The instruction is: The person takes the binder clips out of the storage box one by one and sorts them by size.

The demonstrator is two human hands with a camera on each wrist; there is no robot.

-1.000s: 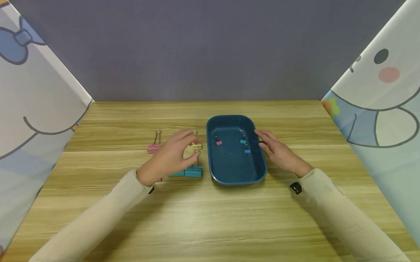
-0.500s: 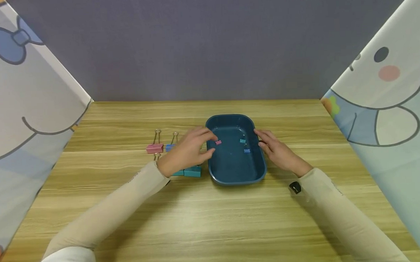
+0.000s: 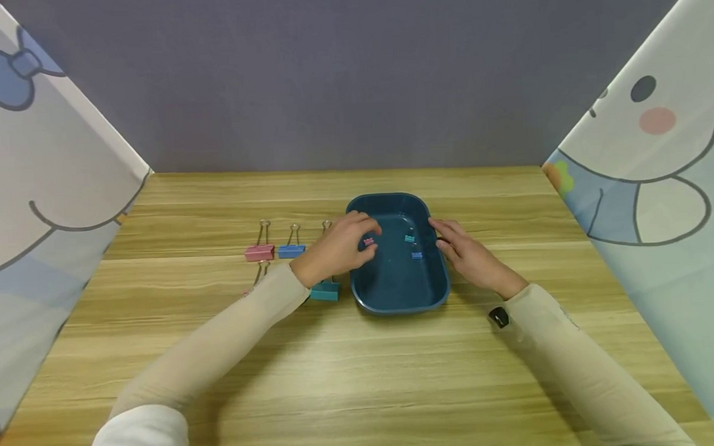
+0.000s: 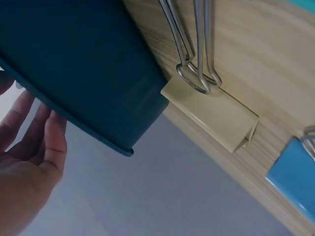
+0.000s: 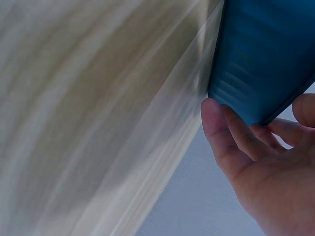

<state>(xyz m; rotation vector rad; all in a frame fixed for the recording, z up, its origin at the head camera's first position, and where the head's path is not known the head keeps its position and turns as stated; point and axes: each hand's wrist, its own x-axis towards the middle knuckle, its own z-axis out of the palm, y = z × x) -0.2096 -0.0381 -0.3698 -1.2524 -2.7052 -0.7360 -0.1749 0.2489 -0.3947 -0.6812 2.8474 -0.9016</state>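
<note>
A dark blue plastic tray (image 3: 404, 310) stands on the table, holding a small pink binder clip (image 3: 368, 241), a small teal binder clip (image 3: 409, 238) and a small blue binder clip (image 3: 416, 255). My left hand (image 3: 337, 246) reaches over the tray's left rim, thumb and fingers apart on either side of the pink clip. In the left wrist view, that hand (image 4: 29, 157) is past the tray's wall (image 4: 74, 73). My right hand (image 3: 473, 258) rests its fairly straight fingers against the tray's right side; the right wrist view shows the fingertips at the outer wall (image 5: 266, 54).
Left of the tray lie large binder clips: pink (image 3: 259, 253), blue (image 3: 291, 251), teal (image 3: 325, 291) and yellow (image 4: 206, 108). My left hand and sleeve cover some of them in the head view. A grey panel (image 3: 340, 79) rises behind the wooden table (image 3: 362, 380).
My left hand has moved right, from above the large clips to over the tray beside the small pink clip. My right hand stays at the tray's right side.
</note>
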